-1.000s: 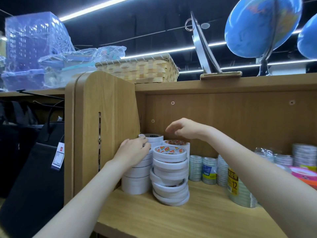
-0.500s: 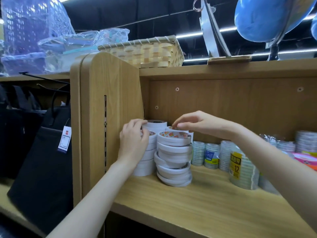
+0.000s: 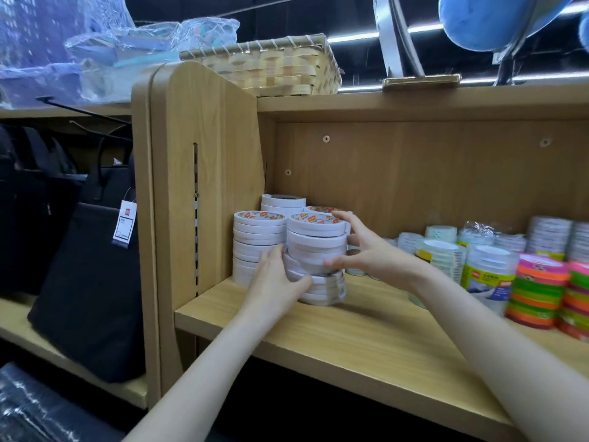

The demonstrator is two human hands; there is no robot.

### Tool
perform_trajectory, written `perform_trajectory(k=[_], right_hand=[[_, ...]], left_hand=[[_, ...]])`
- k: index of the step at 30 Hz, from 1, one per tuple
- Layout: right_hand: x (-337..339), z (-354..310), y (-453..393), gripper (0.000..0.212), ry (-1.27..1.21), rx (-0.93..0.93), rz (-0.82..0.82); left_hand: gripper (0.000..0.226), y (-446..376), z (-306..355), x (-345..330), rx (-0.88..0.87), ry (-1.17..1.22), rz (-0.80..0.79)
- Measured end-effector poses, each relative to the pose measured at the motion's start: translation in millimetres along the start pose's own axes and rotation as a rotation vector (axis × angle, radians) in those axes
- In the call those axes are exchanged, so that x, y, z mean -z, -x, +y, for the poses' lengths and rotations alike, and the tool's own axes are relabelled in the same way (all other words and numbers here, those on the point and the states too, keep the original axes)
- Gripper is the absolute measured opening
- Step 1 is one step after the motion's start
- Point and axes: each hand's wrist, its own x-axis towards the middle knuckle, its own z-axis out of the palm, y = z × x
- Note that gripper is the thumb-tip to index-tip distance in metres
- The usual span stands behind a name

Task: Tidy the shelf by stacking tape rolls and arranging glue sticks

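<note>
Several stacks of white tape rolls stand in the left corner of the wooden shelf (image 3: 350, 327). The front stack of white tape rolls (image 3: 315, 247) leans unevenly. My left hand (image 3: 275, 285) wraps around its lower left side, thumb across the front. My right hand (image 3: 366, 250) clasps its right side, fingers reaching over the top roll and thumb pressing the middle. A neater stack (image 3: 256, 234) stands to the left against the side panel, and a taller stack (image 3: 282, 200) rises behind. No glue sticks are visible.
Clear and white tape packs (image 3: 446, 253) and neon orange-green rolls (image 3: 538, 291) fill the shelf to the right. A woven basket (image 3: 271, 65) and a blue globe (image 3: 497, 20) sit on top. A black bag (image 3: 92, 282) with a tag hangs left of the side panel (image 3: 204, 173).
Both hands dropped from the tops of the stacks to the sides of the front stack. The left hand left the corner stack. The camera moved closer and lower.
</note>
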Motion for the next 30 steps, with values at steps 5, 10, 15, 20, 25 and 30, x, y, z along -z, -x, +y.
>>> perform_trajectory(k=[5,10,15,20,25,30], right_hand=[[-22.4,3.8,-5.3,0.092,0.075,0.024,0.232],[-18.6,10.4,-5.8,0.098,-0.044,-0.019,0.155],[-9.1,18.3,-1.8,0.082,-0.025,-0.049,0.179],[-1.5,15.0,9.0,0.075,-0.01,-0.074,0.09],[2.3,15.6,16.8,0.073,0.154,-0.17,-0.106],[-4.9,25.9,9.0,0.073,0.35,-0.205,-0.036]], left_hand=[[0.096,1.7,2.2,-5.0,0.008,-0.057,0.037],[0.1,0.9,8.4,-16.1,0.022,-0.118,0.044],[0.097,-3.9,5.8,-16.7,0.03,-0.085,0.071],[0.094,-3.7,3.1,-16.6,0.018,-0.074,0.033],[0.095,0.1,-1.1,-15.3,0.072,-0.043,-0.143],[0.09,-3.8,0.3,-19.5,0.058,-0.175,-0.152]])
